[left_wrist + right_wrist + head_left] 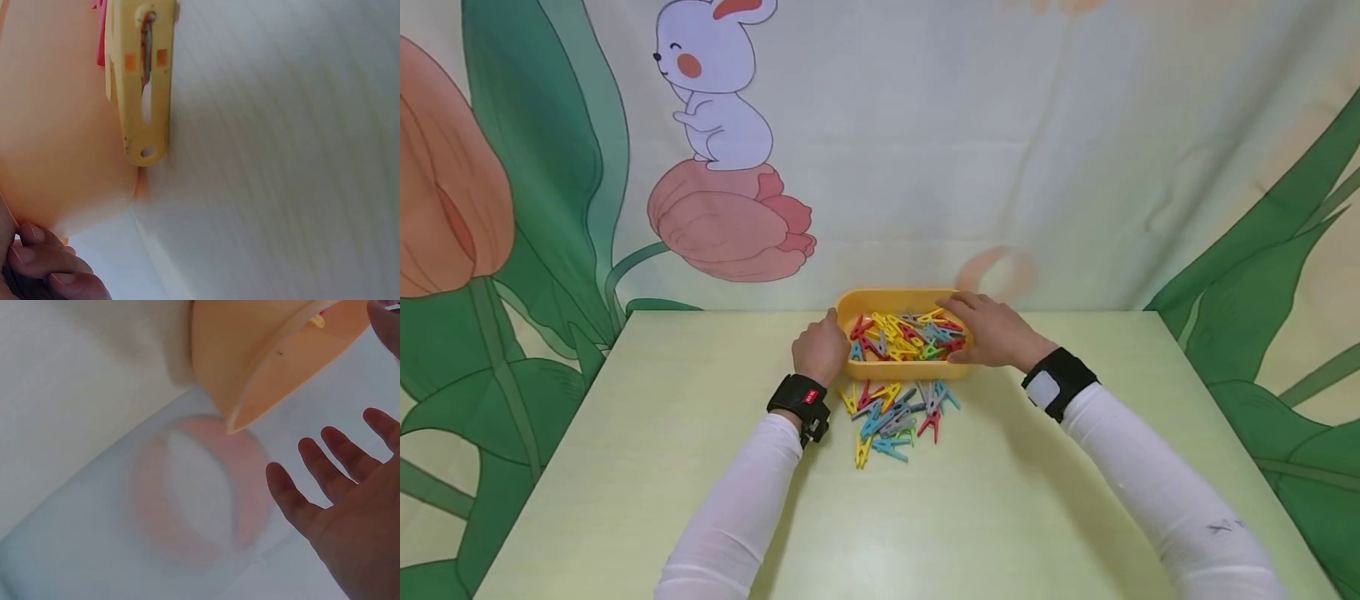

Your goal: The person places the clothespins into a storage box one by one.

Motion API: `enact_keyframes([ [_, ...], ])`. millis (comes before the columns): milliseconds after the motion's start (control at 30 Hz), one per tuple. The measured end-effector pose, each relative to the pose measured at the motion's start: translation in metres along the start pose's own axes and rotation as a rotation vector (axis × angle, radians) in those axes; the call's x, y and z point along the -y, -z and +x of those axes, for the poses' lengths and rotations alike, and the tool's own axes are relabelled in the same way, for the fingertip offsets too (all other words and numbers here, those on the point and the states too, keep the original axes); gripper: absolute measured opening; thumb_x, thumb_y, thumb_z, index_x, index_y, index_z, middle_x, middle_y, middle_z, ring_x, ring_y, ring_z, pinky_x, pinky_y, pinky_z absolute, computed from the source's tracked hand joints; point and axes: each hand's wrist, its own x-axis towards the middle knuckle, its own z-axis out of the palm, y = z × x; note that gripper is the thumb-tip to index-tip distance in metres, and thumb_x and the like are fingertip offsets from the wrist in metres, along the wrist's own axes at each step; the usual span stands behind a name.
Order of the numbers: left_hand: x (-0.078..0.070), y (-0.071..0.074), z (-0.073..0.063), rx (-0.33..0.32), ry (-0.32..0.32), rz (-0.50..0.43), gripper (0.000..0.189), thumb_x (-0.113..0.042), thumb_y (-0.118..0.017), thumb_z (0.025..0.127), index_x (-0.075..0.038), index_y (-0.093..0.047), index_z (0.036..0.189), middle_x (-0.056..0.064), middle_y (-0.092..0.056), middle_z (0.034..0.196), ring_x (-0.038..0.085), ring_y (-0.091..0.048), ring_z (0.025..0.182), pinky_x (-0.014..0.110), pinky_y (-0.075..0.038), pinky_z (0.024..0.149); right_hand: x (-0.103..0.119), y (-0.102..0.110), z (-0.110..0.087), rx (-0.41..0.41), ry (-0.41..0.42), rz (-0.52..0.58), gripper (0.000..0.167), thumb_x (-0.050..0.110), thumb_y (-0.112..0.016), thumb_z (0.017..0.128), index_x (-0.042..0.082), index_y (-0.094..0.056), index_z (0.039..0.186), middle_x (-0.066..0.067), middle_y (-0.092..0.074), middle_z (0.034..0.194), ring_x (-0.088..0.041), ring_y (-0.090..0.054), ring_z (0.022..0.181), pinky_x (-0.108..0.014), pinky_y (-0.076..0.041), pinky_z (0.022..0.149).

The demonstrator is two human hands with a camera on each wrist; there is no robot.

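A yellow plastic bin [902, 371] stands at the table's back edge, holding many small clothespins [895, 333] in red, yellow, blue, green and grey. My left hand [822, 350] grips the bin's left end; its curled fingers [50, 262] show at the bin's wall in the left wrist view. At the right end is my right hand [996, 333], fingers spread and nearly straight, with the thumb near the rim. The right wrist view shows its fingers [331, 469] apart from the bin. More clothespins [891, 421] lie in a loose pile before the bin.
A pale green table [685, 458] extends around the bin. Behind it hangs a cloth [910, 167] printed with a rabbit and tulips. A yellow clothespin [147, 81] lies close to the bin's wall in the left wrist view.
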Motion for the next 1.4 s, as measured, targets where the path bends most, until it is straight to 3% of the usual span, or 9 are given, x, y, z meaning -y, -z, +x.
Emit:
enact_keyframes([
  [167, -0.002, 0.002, 0.002, 0.002, 0.003, 0.009, 0.049, -0.023, -0.054, 0.098, -0.008, -0.046, 0.145, 0.018, -0.070, 0.113, 0.035, -0.070, 0.091, 0.051, -0.058, 0.083, 0.018, 0.008, -0.009, -0.063, 0.110, -0.022, 0.090, 0.046, -0.078, 0.079, 0.020, -0.032, 0.153, -0.013, -0.029, 0.159, -0.039, -0.035, 0.143, -0.062, -0.033, 0.112],
  [333, -0.002, 0.002, 0.001, 0.002, 0.003, 0.005, 0.050, -0.023, -0.052, 0.099, -0.008, -0.045, 0.145, 0.019, -0.070, 0.113, 0.035, -0.070, 0.091, 0.051, -0.057, 0.083, 0.050, 0.009, -0.021, -0.064, 0.191, -0.082, 0.083, 0.045, -0.077, 0.081, 0.021, -0.039, 0.151, -0.012, -0.038, 0.155, -0.036, -0.039, 0.140, -0.058, -0.035, 0.112],
  [633, 0.001, 0.000, 0.002, -0.015, -0.014, -0.001, 0.049, -0.022, -0.050, 0.099, -0.008, -0.046, 0.146, 0.020, -0.070, 0.113, 0.037, -0.070, 0.093, 0.053, -0.057, 0.083, 0.094, -0.031, -0.037, 0.025, 0.319, -0.157, 0.057, 0.036, -0.076, 0.085, 0.019, -0.058, 0.136, -0.003, -0.061, 0.132, -0.023, -0.056, 0.122, -0.040, -0.046, 0.107],
  [833, 0.001, 0.000, 0.002, 0.008, -0.002, 0.005, 0.050, -0.022, -0.050, 0.099, -0.008, -0.044, 0.147, 0.019, -0.070, 0.114, 0.036, -0.070, 0.092, 0.051, -0.057, 0.083, 0.097, -0.063, -0.041, 0.021, 0.332, -0.246, 0.046, 0.033, -0.076, 0.085, 0.018, -0.065, 0.127, -0.001, -0.067, 0.119, -0.020, -0.062, 0.111, -0.036, -0.051, 0.098],
  [1100, 0.000, 0.000, 0.001, 0.021, -0.002, 0.000, 0.050, -0.023, -0.050, 0.099, -0.009, -0.044, 0.147, 0.019, -0.069, 0.116, 0.037, -0.069, 0.095, 0.052, -0.056, 0.085, 0.095, -0.085, -0.041, 0.058, 0.315, -0.180, 0.027, 0.018, -0.067, 0.093, 0.017, -0.068, 0.120, -0.001, -0.073, 0.112, -0.018, -0.069, 0.095, -0.033, -0.056, 0.084],
  [1267, 0.001, -0.001, 0.001, 0.021, -0.006, -0.001, 0.049, -0.023, -0.051, 0.099, -0.008, -0.045, 0.146, 0.019, -0.070, 0.115, 0.036, -0.069, 0.095, 0.052, -0.057, 0.085, 0.093, -0.081, -0.043, 0.065, 0.308, -0.137, 0.026, 0.014, -0.069, 0.090, 0.018, -0.070, 0.116, 0.001, -0.074, 0.107, -0.013, -0.068, 0.090, -0.030, -0.056, 0.082],
  [1400, 0.001, 0.000, 0.001, 0.006, -0.009, 0.000, 0.049, -0.023, -0.051, 0.099, -0.008, -0.045, 0.146, 0.019, -0.070, 0.112, 0.036, -0.069, 0.092, 0.051, -0.057, 0.084, 0.090, -0.062, -0.042, 0.008, 0.290, -0.074, 0.017, 0.015, -0.071, 0.089, 0.018, -0.072, 0.107, 0.003, -0.073, 0.099, -0.012, -0.063, 0.083, -0.028, -0.054, 0.078],
])
